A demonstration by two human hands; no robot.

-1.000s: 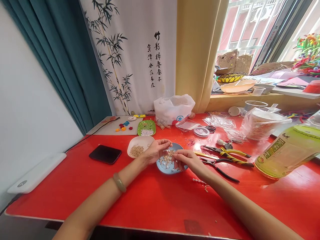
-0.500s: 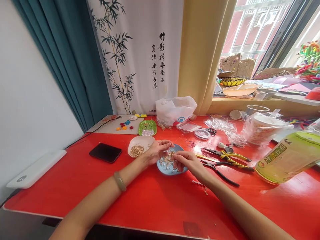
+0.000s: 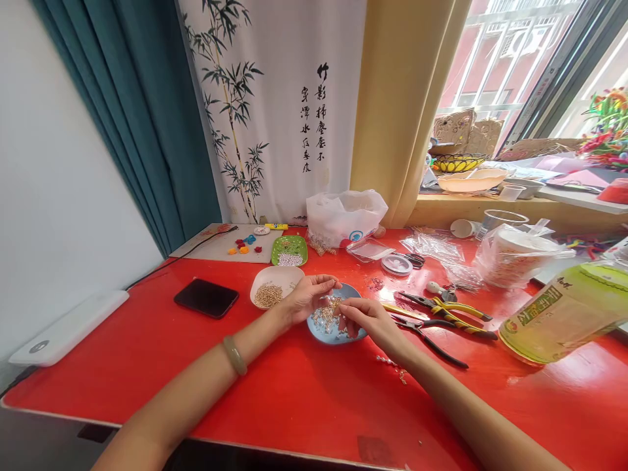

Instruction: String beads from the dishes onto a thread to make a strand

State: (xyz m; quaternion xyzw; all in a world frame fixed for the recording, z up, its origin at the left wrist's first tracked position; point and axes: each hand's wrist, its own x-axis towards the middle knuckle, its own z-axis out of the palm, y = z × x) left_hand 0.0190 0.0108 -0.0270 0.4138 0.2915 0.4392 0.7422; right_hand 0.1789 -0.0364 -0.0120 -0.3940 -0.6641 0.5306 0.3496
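Note:
Both hands are over a blue dish that holds small gold and clear beads or findings. At its left rim, my left hand is closed in a pinch; whatever it holds is too small to make out. My right hand pinches too, fingertips over the dish's right side, its contents hidden. Just left of my left hand is a white bowl with gold beads. A short strand of white beads with a gold end lies on the table under my right forearm.
Pliers with yellow-black handles and black-handled pliers lie to the right, near a large yellow-green bottle. A green tray and a white plastic bag stand behind. A phone lies left on the red table.
The view has shifted very slightly. Both hands stay in nearly the same pose over the blue dish.

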